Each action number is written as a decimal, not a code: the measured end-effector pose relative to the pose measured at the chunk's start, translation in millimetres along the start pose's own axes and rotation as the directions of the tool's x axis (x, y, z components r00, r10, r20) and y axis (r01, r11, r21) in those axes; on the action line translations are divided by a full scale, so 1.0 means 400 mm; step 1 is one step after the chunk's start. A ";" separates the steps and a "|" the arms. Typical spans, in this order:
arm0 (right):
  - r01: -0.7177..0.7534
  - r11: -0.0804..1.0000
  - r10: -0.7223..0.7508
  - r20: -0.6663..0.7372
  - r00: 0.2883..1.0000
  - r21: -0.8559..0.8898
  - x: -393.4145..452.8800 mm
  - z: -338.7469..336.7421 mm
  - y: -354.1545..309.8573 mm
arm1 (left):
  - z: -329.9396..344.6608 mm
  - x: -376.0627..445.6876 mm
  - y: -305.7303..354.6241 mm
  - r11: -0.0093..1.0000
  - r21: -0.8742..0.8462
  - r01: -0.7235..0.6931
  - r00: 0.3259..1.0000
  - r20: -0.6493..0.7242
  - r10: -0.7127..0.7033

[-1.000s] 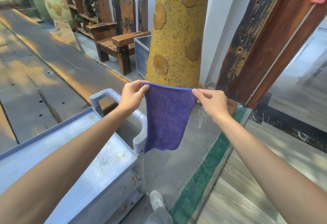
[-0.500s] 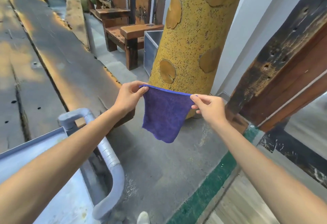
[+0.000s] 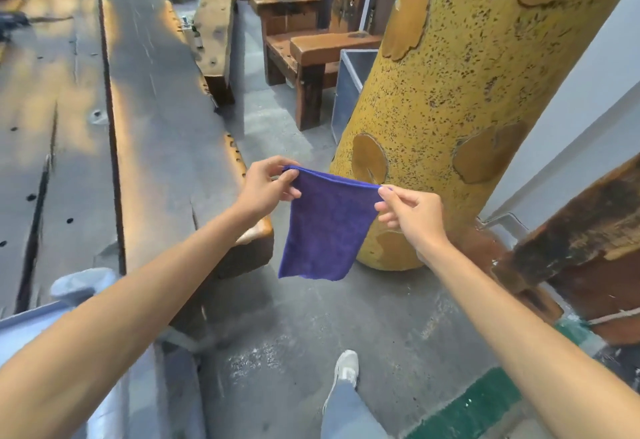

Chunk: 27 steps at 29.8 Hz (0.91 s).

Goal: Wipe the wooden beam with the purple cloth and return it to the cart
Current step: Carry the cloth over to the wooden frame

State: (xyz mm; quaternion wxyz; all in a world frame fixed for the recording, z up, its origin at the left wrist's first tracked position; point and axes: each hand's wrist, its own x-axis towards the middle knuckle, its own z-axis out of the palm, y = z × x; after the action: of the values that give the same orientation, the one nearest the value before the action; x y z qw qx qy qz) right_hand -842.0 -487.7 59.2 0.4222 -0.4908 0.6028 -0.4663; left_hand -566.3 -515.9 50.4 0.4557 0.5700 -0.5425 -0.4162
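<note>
1. The person is holding the purple cloth (image 3: 323,230) up in front of the body by its two top corners, so it is hanging free in the air above the concrete floor (image 3: 346,317).
2. The left hand (image 3: 266,189) is pinching the cloth's upper left corner – its fingers (image 3: 289,178) are closed narrowly on the hem.
3. The right hand (image 3: 412,211) is pinching the upper right corner in the same way, thumb and forefinger closed on the cloth's edge.
4. The long wooden beam (image 3: 166,119) is lying to the left, its rounded near end just behind the left forearm, apart from the cloth.
5. The grey cart (image 3: 79,286) is showing at the lower left, mostly hidden under the left arm.
6. A yellow speckled pillar (image 3: 467,92) is standing just behind the cloth – a white shoe (image 3: 346,367) is planted on the floor below.
</note>
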 end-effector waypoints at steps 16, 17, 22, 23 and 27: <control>-0.030 0.999 0.039 0.284 0.958 -0.036 0.735 0.221 -0.005 | 0.005 0.535 -0.075 0.975 -0.107 0.196 0.933 -0.285 -0.218; -0.020 0.999 0.032 0.300 0.953 -0.042 0.792 0.254 -0.002 | -0.011 0.583 -0.088 0.973 -0.112 0.203 0.927 -0.297 -0.228; 0.005 0.998 0.019 0.345 0.938 -0.068 1.023 0.421 -0.001 | -0.103 0.798 -0.156 0.971 -0.112 0.212 0.915 -0.328 -0.237; -0.004 0.997 0.029 0.340 0.940 -0.076 1.074 0.459 -0.006 | -0.126 0.850 -0.170 0.972 -0.110 0.209 0.916 -0.326 -0.234; -0.026 0.996 0.053 0.350 0.935 -0.082 1.238 0.571 -0.040 | -0.210 1.004 -0.211 0.966 -0.145 0.212 0.912 -0.325 -0.249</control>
State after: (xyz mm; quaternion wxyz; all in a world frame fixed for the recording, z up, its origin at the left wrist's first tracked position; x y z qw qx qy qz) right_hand -698.1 -1010.9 1.7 0.5138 -0.5697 0.5445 -0.3390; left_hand -438.6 -911.0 -3.6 0.5200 0.6682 -0.3613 -0.3907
